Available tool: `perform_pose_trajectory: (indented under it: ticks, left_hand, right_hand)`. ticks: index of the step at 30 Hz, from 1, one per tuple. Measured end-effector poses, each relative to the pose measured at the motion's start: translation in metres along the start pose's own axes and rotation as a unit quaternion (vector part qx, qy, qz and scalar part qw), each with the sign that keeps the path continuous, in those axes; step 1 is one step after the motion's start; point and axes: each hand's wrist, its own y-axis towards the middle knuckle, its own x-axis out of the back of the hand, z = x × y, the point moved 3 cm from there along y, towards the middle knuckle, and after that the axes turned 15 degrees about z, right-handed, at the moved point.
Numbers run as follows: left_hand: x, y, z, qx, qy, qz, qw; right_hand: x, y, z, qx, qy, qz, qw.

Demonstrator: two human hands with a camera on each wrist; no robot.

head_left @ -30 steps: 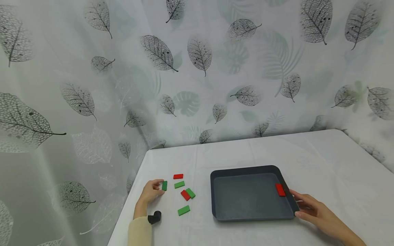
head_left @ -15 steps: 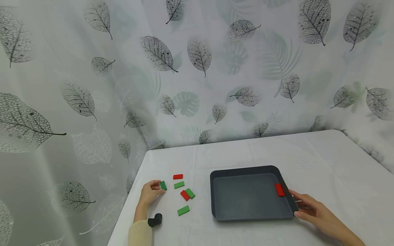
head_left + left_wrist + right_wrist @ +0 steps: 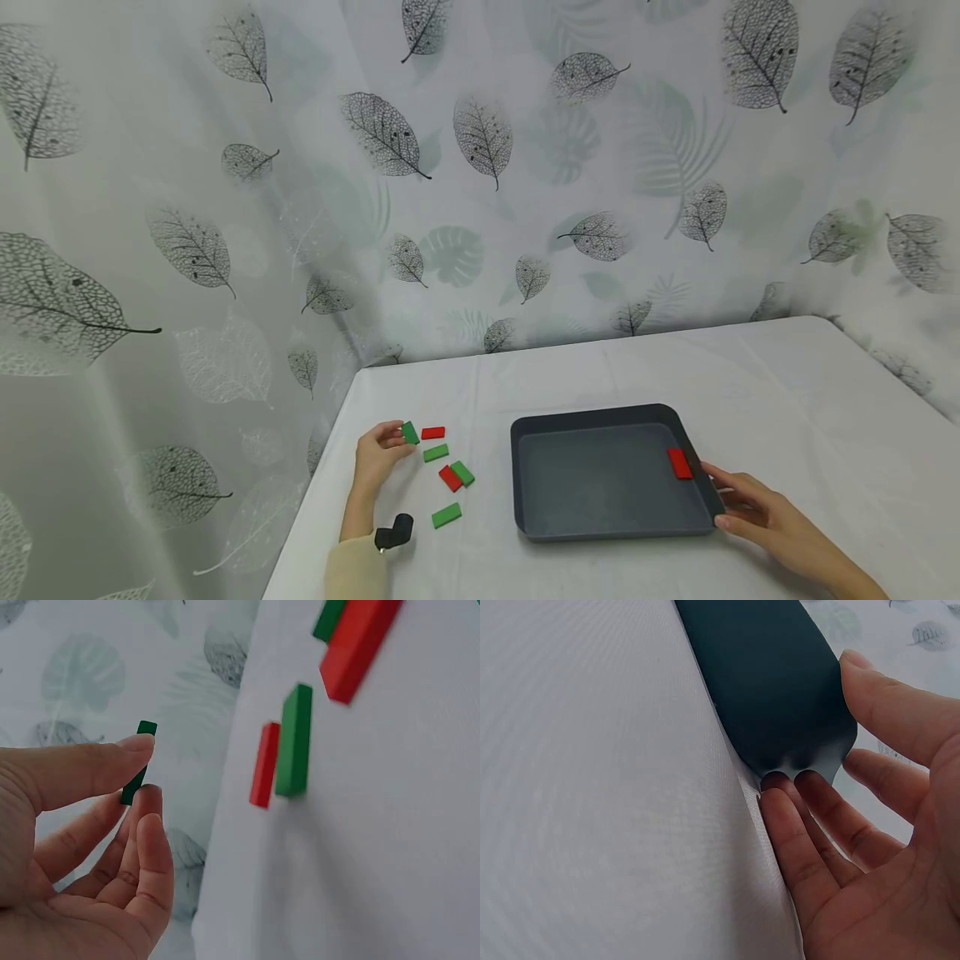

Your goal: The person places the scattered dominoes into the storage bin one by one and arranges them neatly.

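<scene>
My left hand [image 3: 377, 458] pinches a dark green domino-shaped block [image 3: 410, 432] between thumb and fingertips. In the left wrist view this green block [image 3: 139, 769] stands up between the fingers, with the tabletop to its right. Beyond it on the cloth lie a red block [image 3: 432, 433] and a lighter green block [image 3: 436, 452]. My right hand [image 3: 765, 521] touches the right wall of a dark grey tray [image 3: 600, 535], thumb near its front corner. From the right wrist, the fingertips [image 3: 780, 806] rest against the tray's outer side [image 3: 780, 682]. Inside the tray, one red block [image 3: 680, 463] lies by the right wall.
Nearer the front, a red block [image 3: 450, 477] and a green block [image 3: 462, 473] lie touching, with another green block [image 3: 447, 516] below them. White cloth covers the table [image 3: 600, 367]. A leaf-patterned curtain [image 3: 480, 200] hangs behind and to the left.
My left hand has moved away from me and slightly right with the green block, toward the red block at the back. The right hand and tray stay in place.
</scene>
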Motion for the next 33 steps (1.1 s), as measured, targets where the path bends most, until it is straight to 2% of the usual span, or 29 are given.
perform_pose_trajectory:
  ticks: [4, 6, 7, 10, 13, 17, 21, 24, 28, 33]
  left_hand:
    - [-0.016, 0.002, -0.028, -0.046, -0.027, 0.009, 0.9985]
    - [-0.025, 0.003, -0.042, -0.052, -0.037, 0.020, 0.9978]
    - [-0.030, 0.002, -0.053, -0.039, -0.038, 0.026, 0.9982]
    - [-0.045, -0.004, -0.084, -0.041, -0.042, 0.052, 0.9969]
    - [-0.061, -0.002, -0.101, -0.049, -0.042, 0.073, 0.9953]
    - [-0.084, 0.002, -0.116, -0.067, -0.052, 0.097, 0.9917]
    - [-0.106, -0.006, -0.145, -0.089, -0.049, 0.134, 0.9858]
    - [-0.127, -0.004, -0.152, -0.105, -0.040, 0.150, 0.9823]
    - [-0.159, 0.006, -0.147, -0.121, -0.035, 0.167, 0.9778]
    - [-0.197, 0.011, -0.145, -0.114, -0.039, 0.189, 0.9747]
  right_hand:
    - [0.001, -0.001, 0.000, 0.004, 0.005, 0.004, 1.000]
    - [0.000, 0.000, 0.001, 0.007, 0.006, 0.004, 1.000]
    - [0.000, 0.000, 0.001, 0.010, 0.005, 0.004, 1.000]
    - [0.000, 0.000, 0.002, 0.019, 0.007, 0.004, 1.000]
    - [0.001, -0.001, 0.002, 0.025, 0.008, 0.004, 1.000]
    - [0.001, -0.001, 0.001, 0.022, 0.010, 0.006, 1.000]
    - [0.001, -0.001, 0.002, 0.018, 0.010, 0.006, 1.000]
    - [0.001, -0.001, 0.002, 0.016, 0.011, 0.006, 1.000]
    - [0.001, 0.000, 0.002, 0.014, 0.011, 0.007, 1.000]
    - [0.001, 0.000, 0.002, 0.010, 0.004, 0.005, 1.000]
